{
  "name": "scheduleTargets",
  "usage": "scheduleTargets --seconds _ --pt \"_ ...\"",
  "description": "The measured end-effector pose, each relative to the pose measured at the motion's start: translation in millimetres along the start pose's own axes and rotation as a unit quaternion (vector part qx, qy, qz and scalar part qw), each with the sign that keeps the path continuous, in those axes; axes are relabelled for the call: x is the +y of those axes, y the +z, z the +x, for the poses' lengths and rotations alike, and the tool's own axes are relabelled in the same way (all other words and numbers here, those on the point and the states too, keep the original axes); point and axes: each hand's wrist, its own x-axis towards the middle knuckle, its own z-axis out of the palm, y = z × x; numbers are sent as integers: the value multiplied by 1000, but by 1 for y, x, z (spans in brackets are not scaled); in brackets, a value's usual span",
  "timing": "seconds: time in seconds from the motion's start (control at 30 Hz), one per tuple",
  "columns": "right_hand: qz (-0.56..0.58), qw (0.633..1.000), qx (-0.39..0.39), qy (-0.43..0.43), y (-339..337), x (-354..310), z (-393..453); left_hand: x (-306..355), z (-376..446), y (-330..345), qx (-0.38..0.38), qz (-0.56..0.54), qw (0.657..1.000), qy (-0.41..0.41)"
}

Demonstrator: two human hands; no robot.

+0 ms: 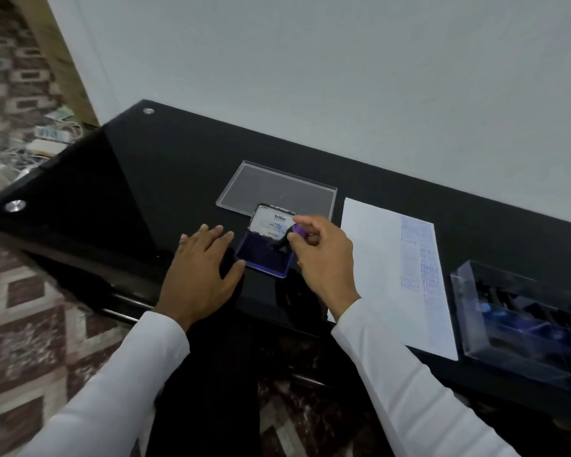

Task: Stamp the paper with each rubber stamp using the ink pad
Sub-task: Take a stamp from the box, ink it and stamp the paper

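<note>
A: What's the right hand (323, 255) got?

B: A small rubber stamp (289, 237), purple knob, black body. Fingers & thumb pinched round the top, face tilted down onto the dark pad of the ink pad (267, 257), which sits open w/ its lid propped up at the back.

A: Left hand (200, 268)?

B: Flat on the black table (139, 166), fingers straight, just left of the ink pad, thumb tip at or near its corner. Holding nothing. Prob. steadying the tin.

A: How'd the stamp handle?

B: Light & stiff, I'd guess. Smooth little knob, so take it high by the knob as now; a slanted press would likely ink unevenly. The tin looks light too and could skid on that glossy top.

A: Paper?

B: Paper (383, 278) lies right of the ink pad, flat, a column of bluish prints near its far-right edge. Thin sheet, may shift under a press.

A: Anything unclear?

B: Stamp face is hidden by the fingers, can't read it. Prints too blurry, mostly. Clear box (521, 311) well right of the ink pad holds dark stamps; can't count them, and it's cut off by the frame edge. A clear lid (277, 189) lies just behind the ink pad.
</note>
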Motion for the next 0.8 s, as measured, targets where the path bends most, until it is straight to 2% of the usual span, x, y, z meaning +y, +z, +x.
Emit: scheduleTargets --seconds 0.27,0.8 --pt "-129 986 -46 -99 24 -15 -5 -15 0 0 -2 24 1000 -10" --pt "-227 959 -122 -119 27 -14 7 -19 -1 10 18 59 998 -13"
